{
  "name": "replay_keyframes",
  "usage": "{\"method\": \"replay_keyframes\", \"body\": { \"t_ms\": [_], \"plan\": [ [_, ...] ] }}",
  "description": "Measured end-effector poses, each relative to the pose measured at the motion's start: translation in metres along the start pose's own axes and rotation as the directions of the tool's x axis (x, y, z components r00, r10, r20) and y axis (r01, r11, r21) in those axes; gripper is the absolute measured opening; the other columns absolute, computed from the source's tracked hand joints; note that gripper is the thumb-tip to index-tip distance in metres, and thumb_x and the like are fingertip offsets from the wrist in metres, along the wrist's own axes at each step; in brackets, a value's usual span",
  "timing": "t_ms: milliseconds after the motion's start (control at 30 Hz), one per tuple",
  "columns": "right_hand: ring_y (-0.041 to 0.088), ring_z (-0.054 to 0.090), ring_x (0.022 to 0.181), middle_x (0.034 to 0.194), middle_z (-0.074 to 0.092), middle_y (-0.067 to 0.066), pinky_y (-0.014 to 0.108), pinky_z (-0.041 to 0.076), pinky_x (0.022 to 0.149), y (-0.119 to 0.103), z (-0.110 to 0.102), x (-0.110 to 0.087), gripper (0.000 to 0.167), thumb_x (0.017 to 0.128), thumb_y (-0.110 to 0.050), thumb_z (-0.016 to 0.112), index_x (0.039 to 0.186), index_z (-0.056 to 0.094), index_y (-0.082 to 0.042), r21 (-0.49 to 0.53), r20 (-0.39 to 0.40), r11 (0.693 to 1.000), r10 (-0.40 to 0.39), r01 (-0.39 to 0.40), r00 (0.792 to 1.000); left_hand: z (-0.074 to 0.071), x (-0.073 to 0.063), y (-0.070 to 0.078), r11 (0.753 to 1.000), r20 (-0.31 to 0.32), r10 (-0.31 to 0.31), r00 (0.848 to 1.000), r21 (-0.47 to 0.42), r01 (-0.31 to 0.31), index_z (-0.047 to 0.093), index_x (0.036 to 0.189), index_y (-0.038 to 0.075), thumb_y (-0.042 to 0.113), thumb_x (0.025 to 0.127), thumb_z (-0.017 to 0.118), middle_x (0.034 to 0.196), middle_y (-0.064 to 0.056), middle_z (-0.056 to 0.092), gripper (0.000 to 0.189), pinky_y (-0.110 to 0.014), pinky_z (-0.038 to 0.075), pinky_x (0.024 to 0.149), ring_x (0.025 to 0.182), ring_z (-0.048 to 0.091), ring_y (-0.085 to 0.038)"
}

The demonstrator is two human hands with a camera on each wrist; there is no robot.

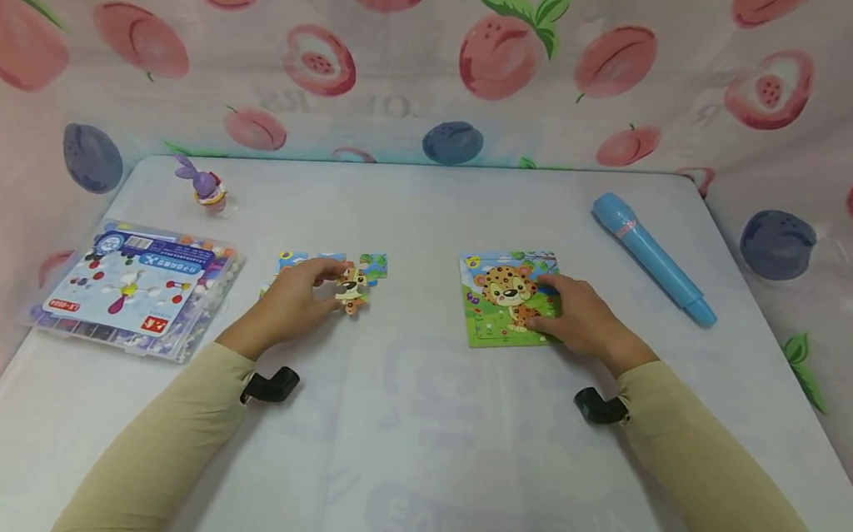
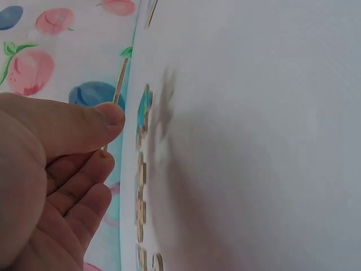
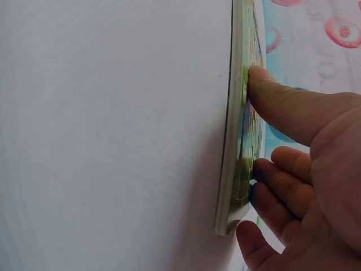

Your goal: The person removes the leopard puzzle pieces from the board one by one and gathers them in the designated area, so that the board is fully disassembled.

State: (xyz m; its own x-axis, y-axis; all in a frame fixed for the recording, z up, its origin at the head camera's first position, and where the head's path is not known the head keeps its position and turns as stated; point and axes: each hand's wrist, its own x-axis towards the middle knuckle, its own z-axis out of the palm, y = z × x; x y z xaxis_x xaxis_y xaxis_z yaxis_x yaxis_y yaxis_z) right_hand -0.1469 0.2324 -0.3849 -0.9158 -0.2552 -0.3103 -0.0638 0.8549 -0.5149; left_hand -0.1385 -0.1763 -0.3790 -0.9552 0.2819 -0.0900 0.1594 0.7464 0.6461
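My left hand (image 1: 291,303) pinches a small jigsaw piece (image 1: 353,288) between thumb and fingers. In the left wrist view the piece (image 2: 119,82) appears edge-on, raised off the table. Beneath and beyond it lie loose jigsaw pieces (image 1: 374,267), partly hidden by the hand; their edges show as a row in the left wrist view. Over on the right, a square leopard jigsaw board (image 1: 492,331) lies flat with its picture facing up. My right hand (image 1: 584,318) rests on the board's right side, thumb and fingertips on its face and spread apart.
A clear plastic case (image 1: 131,289) with a molecule-picture card stands at the left. Behind it is a purple rabbit figure (image 1: 206,184). A blue microphone-shaped tube (image 1: 653,259) lies at the back right. Fruit-printed cloth (image 1: 404,72) hangs along the table's back edge.
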Motion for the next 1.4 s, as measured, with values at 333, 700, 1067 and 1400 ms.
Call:
{"method": "replay_keyframes", "body": {
  "t_ms": [333, 700, 1067, 1400],
  "plan": [
    [0.046, 0.027, 0.141, 0.153, 0.033, 0.028, 0.059, 0.023, 0.114, 0.001, 0.0, 0.0, 0.075, 0.094, -0.026, 0.07, 0.152, 0.033, 0.004, -0.008, -0.001, 1.0, -0.004, 0.004, 1.0, -0.01, -0.01, -0.016, 0.998, -0.009, -0.04, 0.999, 0.05, 0.041, 0.053, 0.137, -0.001, 0.008, 0.093, 0.069, 0.133, -0.02, 0.058, 0.048, -0.053, 0.043, 0.103, 0.121, 0.055, -0.041],
    [0.046, 0.027, 0.141, 0.153, 0.033, 0.029, 0.059, 0.022, 0.115, 0.001, 0.001, 0.001, 0.075, 0.094, -0.027, 0.071, 0.152, 0.033, 0.003, -0.001, -0.004, 1.0, -0.005, 0.005, 1.0, -0.015, -0.016, -0.027, 0.994, 0.009, -0.081, 0.997, 0.077, 0.08, 0.054, 0.135, -0.003, 0.007, 0.091, 0.07, 0.133, -0.022, 0.056, 0.047, -0.054, 0.036, 0.108, 0.127, 0.049, -0.041],
    [0.046, 0.026, 0.141, 0.154, 0.032, 0.028, 0.06, 0.022, 0.114, 0.001, 0.0, 0.0, 0.075, 0.095, -0.026, 0.07, 0.153, 0.033, 0.003, 0.004, -0.001, 1.0, -0.005, 0.005, 1.0, -0.02, -0.017, -0.033, 0.994, 0.061, -0.053, 0.997, 0.096, 0.047, 0.051, 0.135, -0.008, 0.004, 0.093, 0.065, 0.136, -0.026, 0.053, 0.046, -0.055, 0.03, 0.113, 0.134, 0.043, -0.043],
    [0.045, 0.027, 0.141, 0.153, 0.033, 0.028, 0.059, 0.023, 0.114, 0.002, 0.0, 0.0, 0.075, 0.095, -0.027, 0.07, 0.152, 0.033, 0.004, 0.013, -0.005, 1.0, -0.021, 0.021, 1.0, -0.021, -0.015, -0.034, 0.994, 0.081, -0.034, 0.996, 0.106, 0.025, 0.051, 0.134, -0.009, 0.002, 0.093, 0.063, 0.135, -0.027, 0.053, 0.044, -0.055, 0.031, 0.112, 0.132, 0.044, -0.043]
  ]
}}
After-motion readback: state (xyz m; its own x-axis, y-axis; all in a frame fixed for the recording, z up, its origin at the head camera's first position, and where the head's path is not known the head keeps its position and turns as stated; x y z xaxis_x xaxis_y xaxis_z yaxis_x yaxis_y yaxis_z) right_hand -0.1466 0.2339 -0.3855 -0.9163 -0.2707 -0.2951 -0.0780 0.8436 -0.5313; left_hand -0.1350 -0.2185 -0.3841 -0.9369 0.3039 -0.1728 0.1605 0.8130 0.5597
